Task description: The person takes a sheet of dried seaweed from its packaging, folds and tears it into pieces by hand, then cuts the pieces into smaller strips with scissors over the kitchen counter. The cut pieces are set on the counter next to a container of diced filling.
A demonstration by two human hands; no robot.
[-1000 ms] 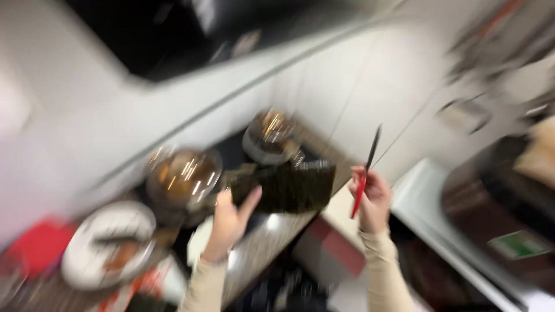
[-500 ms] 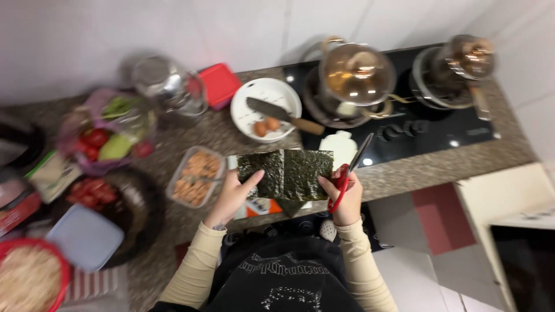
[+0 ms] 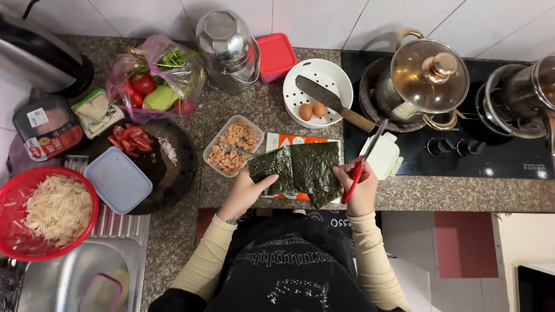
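Your left hand [image 3: 245, 193] grasps the left edge of the dark green seaweed sheets [image 3: 298, 170]; I count two sheets, overlapping, though there may be more under them. Your right hand [image 3: 359, 188] is clenched around the red handles of one pair of scissors [image 3: 361, 164], and its fingers [image 3: 346, 173] also touch the right edge of the seaweed. The blades point up and away from the seaweed, toward the stove.

The seaweed is held just above the front edge of the granite tabletop [image 3: 254, 110], over one orange and white packet [image 3: 289, 141]. Just left of the seaweed is one clear tray of flaked fish [image 3: 231, 144] with a spoon in it. Behind the seaweed stands one white colander bowl [image 3: 318, 92] with two eggs [image 3: 312, 110] and one knife [image 3: 332, 103] lying across it. Right of the seaweed lies one pale lid [image 3: 384, 159].

Further right of the seaweed, on the black stove [image 3: 462, 156], there are two pots: one with a glass lid [image 3: 428, 75] and one steel pot [image 3: 520, 95] at the edge of view. Far left of the seaweed you have one dark round board [image 3: 167, 167] with sliced tomato, one pale blue box lid [image 3: 117, 180] on it, one red basket [image 3: 46, 214] of shredded food, and one plastic bag of vegetables [image 3: 153, 81].
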